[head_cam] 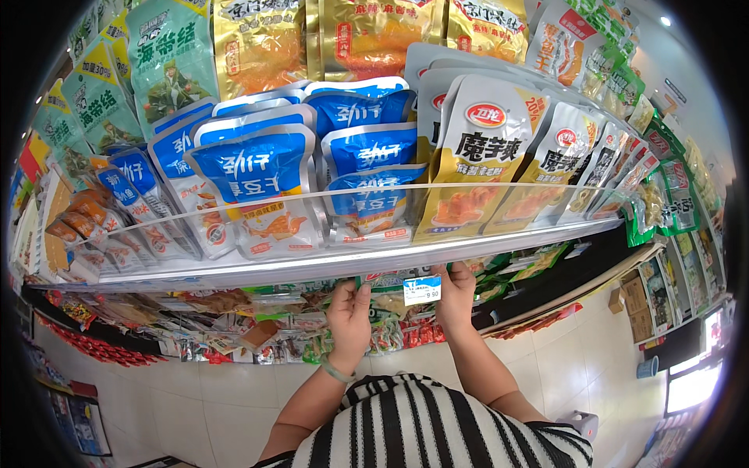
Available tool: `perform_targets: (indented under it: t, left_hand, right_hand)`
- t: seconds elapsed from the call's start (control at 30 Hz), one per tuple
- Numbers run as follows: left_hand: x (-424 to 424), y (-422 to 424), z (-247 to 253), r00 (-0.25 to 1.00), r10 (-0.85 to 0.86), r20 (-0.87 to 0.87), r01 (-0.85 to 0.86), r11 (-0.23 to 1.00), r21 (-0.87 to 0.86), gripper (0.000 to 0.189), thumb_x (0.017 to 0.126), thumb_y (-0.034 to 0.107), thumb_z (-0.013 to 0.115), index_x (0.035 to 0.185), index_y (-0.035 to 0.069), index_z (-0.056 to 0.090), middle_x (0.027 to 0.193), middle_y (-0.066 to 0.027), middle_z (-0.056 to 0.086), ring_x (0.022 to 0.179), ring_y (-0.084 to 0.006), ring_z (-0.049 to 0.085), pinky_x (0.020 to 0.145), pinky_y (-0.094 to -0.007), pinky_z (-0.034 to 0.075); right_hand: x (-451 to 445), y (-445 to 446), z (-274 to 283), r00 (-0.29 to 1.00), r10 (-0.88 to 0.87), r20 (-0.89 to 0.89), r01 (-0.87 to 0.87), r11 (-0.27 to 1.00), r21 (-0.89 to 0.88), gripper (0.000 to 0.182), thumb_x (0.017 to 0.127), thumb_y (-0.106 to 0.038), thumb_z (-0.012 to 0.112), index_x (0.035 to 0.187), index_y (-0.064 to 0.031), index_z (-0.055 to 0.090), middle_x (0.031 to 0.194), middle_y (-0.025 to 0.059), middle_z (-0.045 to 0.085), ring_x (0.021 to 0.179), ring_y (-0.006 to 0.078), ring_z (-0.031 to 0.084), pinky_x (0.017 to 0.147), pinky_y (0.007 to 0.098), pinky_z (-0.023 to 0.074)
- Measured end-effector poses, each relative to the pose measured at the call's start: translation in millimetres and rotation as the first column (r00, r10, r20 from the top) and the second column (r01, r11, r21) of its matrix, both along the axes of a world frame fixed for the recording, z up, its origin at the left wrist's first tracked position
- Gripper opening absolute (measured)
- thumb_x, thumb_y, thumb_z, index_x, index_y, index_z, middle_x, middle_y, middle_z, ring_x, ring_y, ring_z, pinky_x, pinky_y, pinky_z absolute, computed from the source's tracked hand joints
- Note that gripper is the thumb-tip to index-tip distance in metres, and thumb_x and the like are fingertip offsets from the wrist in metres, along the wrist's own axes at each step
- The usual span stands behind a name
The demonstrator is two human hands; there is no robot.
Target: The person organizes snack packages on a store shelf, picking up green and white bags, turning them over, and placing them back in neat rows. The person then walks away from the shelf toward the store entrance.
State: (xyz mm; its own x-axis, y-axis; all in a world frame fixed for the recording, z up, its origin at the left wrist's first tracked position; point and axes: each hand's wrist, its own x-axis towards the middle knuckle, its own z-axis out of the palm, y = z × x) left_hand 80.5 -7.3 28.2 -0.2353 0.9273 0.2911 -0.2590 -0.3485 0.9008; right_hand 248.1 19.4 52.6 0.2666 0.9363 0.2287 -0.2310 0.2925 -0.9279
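Just below the upper shelf's front edge, my left hand [349,316] grips the left side of a green snack bag [383,309]. My right hand [456,297] is at the bag's upper right, with its fingertips closed on the edge. A blue and white price tag [422,294] hangs in front of the bag, close to my right thumb, and covers part of it. The shelf lip hides the bag's top. A pale bangle [336,368] circles my left wrist.
The upper shelf [234,270] has a clear plastic front guard [374,193]. Upright on it stand blue and white snack pouches [257,175] and grey and gold pouches [480,152]. More packets [275,324] fill the lower racks. Cardboard boxes [635,304] and a blue bin [648,367] stand at right.
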Motion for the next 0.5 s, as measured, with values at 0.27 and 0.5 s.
perform_targets:
  t: [0.27, 0.5]
  left_hand:
    - [16.6, -19.8, -10.4, 0.932, 0.068, -0.356, -0.017, 0.989, 0.145, 0.064, 0.096, 0.012, 0.057, 0.148, 0.001, 0.022, 0.152, -0.0143, 0.023, 0.140, -0.0251, 0.026, 0.116, -0.0397, 0.019]
    - [23.5, -41.2, -20.0, 0.870, 0.076, -0.488, 0.025, 0.980, 0.197, 0.062, 0.092, 0.013, 0.061, 0.143, 0.000, 0.028, 0.152, -0.0201, 0.019, 0.143, -0.0328, 0.020, 0.116, -0.0433, 0.019]
  right_hand:
    - [1.0, 13.7, -17.8, 0.996, -0.066, 0.065, 0.060, 0.995, 0.079, 0.022, 0.096, -0.011, 0.062, 0.111, 0.0042, 0.063, 0.102, 0.0029, 0.067, 0.091, 0.0079, 0.055, 0.083, 0.0242, 0.0447]
    - [-4.7, 12.5, -10.1, 0.997, -0.056, 0.060, 0.050, 0.994, 0.099, 0.022, 0.094, -0.010, 0.064, 0.113, 0.0029, 0.061, 0.104, 0.0022, 0.066, 0.092, 0.0069, 0.054, 0.083, 0.0224, 0.0444]
